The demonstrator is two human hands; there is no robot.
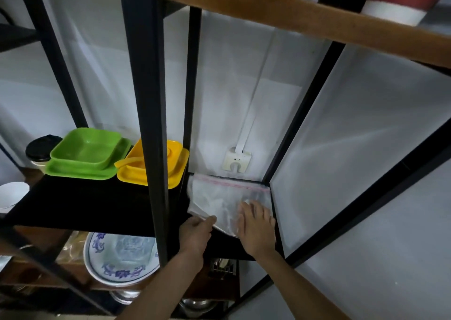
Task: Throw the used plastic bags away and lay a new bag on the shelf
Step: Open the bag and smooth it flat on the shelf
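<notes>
A black metal rack [148, 100] with wooden-edged boards fills most of the view and serves as the landmark here. Its dark shelf [80, 205] runs across the middle of the rack, and behind the rack a white wall [231, 87] is seen, with a small socket plate [237, 161] fixed just above the shelf's back edge.

On the shelf's right end, beside the rack's right rear post, a clear plastic bag [219, 195] with a red zip strip is laid flat; its near corner reaches over the shelf's front edge. On the shelf's left part, a green tray [87, 158] with a green dish stacked on it is set beside a yellow tray [156, 166], and a dark-lidded cup [40, 146] is placed behind the green one. A white cup [12, 195] is seen at the shelf's far left end. On the board below the shelf, a blue-patterned white plate [119, 258] is kept.

The right hand [256, 227] is pressed palm-down on the bag's right part, fingers stretched flat and spread, nothing gripped. The left hand [195, 234] is held at the bag's near left edge, fingers loosely curled and touching the plastic; whether the edge is pinched cannot be told.
</notes>
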